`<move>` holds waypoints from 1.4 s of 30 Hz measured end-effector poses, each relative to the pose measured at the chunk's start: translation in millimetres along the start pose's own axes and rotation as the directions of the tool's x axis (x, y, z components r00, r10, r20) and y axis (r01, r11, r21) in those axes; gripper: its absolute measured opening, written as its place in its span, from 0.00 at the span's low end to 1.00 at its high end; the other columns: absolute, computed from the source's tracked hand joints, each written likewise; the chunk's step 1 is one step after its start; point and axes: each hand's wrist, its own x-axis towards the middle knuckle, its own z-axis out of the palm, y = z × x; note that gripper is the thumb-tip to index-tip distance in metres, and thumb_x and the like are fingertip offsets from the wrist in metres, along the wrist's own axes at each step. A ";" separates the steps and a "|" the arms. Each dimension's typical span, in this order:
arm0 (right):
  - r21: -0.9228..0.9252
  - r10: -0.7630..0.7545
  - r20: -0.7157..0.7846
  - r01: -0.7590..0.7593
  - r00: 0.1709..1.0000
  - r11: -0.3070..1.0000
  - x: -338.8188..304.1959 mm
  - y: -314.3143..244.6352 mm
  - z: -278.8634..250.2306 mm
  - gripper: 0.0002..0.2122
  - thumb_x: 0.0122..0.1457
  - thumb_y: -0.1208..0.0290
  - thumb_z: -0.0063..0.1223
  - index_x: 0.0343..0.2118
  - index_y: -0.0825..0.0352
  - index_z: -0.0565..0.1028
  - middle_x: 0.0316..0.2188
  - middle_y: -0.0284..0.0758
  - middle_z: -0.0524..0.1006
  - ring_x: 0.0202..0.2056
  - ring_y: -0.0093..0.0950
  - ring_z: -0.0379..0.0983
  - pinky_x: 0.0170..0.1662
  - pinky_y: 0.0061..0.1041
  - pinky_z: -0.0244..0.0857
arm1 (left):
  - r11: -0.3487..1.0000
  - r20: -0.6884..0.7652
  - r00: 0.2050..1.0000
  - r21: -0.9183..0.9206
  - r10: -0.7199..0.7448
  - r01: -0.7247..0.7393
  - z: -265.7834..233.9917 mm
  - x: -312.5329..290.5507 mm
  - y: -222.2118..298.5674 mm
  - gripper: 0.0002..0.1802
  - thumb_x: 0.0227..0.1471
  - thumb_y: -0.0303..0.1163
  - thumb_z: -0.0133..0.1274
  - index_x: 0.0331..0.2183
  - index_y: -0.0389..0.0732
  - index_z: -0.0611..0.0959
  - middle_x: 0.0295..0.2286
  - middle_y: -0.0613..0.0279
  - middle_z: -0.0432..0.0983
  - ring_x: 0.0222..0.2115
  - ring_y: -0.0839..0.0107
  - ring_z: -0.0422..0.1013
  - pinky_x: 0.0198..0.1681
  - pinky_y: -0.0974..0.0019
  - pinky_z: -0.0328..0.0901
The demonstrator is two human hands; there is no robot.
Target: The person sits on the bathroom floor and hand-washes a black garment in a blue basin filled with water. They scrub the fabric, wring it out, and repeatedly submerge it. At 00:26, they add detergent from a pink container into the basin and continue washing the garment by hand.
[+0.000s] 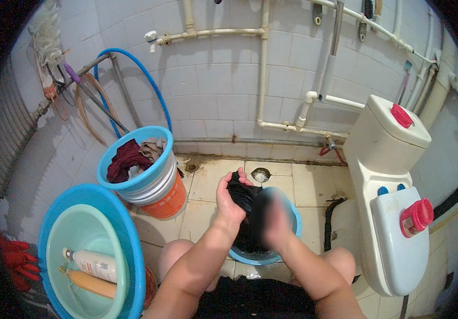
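My left hand (229, 206) is closed around a wet-looking black cloth (241, 195), with its fingertips at the top of the bundle. The cloth stretches down toward my right hand (279, 229), which is at its right side. A blurred patch covers that hand's fingers, so their grip cannot be made out. Both hands are over a small light-blue basin (297, 217) on the floor between my knees. Dark material fills the part of the basin seen between my arms; whether it is the same cloth is unclear.
At left, a blue tub (136, 255) holds a pale green basin (88, 212) with a white bottle (95, 264) and a wooden-backed brush (88, 282). Behind it, a blue basin of clothes (128, 162) tops a bucket (165, 202). A toilet (388, 154) stands right; a floor drain (261, 174) lies ahead.
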 end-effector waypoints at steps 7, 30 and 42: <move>-0.423 -0.536 -0.111 0.448 0.837 0.788 30.3 -48.2 -55.9 0.11 0.49 0.75 0.54 0.36 0.63 0.68 0.33 0.32 0.72 0.35 0.29 0.69 0.41 0.28 0.64 | 0.904 -0.264 0.949 0.339 -0.175 0.261 -3.7 -9.8 -13.0 0.22 0.53 0.43 0.42 0.43 0.38 0.72 0.42 0.51 0.70 0.46 0.55 0.65 0.52 0.50 0.56; -0.797 -0.579 0.568 0.566 0.585 -0.210 25.1 21.6 -27.3 0.07 0.35 0.79 0.53 0.19 0.68 0.66 0.19 0.40 0.70 0.25 0.39 0.69 0.31 0.31 0.61 | 0.936 0.127 0.936 0.176 -0.329 0.305 -67.7 1.5 -50.9 0.26 0.58 0.41 0.34 0.52 0.31 0.61 0.52 0.51 0.58 0.53 0.66 0.57 0.58 0.62 0.49; 0.057 -0.073 -0.246 0.089 0.967 0.994 24.4 -12.6 -30.0 0.12 0.56 0.64 0.44 0.38 0.64 0.73 0.38 0.35 0.75 0.40 0.29 0.70 0.43 0.27 0.63 | 0.847 -0.005 0.998 0.529 0.068 -0.055 -18.9 -4.3 -41.7 0.19 0.55 0.33 0.42 0.49 0.42 0.70 0.43 0.64 0.70 0.44 0.68 0.66 0.49 0.59 0.61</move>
